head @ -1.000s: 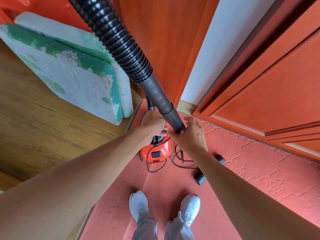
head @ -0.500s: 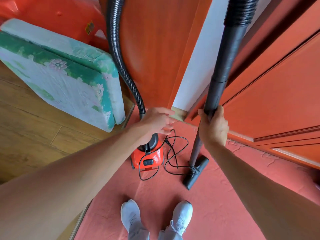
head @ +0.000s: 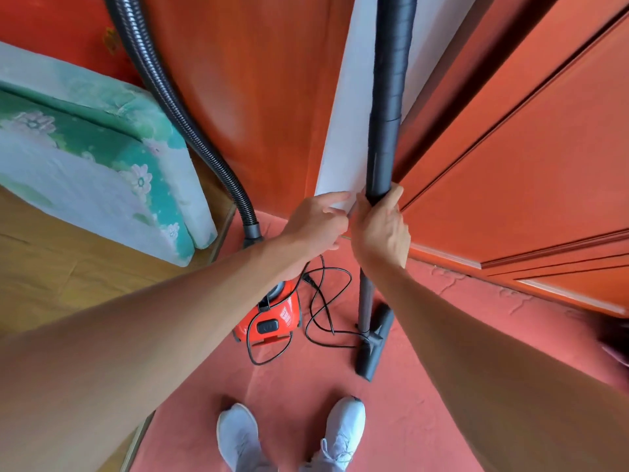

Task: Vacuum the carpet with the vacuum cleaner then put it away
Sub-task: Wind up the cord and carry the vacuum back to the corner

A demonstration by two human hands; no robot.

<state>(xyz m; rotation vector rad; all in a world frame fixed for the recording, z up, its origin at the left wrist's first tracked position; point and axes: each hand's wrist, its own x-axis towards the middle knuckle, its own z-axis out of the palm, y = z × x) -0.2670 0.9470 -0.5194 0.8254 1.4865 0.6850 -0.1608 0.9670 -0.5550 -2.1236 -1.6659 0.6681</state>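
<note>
The smooth black wand (head: 383, 158) stands nearly upright against the white wall (head: 343, 137), its flat floor head (head: 374, 345) on the embossed red carpet (head: 442, 369). The right hand (head: 379, 229) grasps the wand; the left hand (head: 318, 221) hovers just beside it, fingers relaxed, holding nothing. A ribbed hose (head: 170, 97) curves down to the glossy red canister (head: 272, 321), with black cord (head: 323, 301) looped beside it. A floral mattress (head: 102, 165) leans at left.

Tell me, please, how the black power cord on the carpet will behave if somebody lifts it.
The power cord lies in loose loops, so it is probably floppy and light. One loop reaches the floor nozzle, so it may snag there.
</note>
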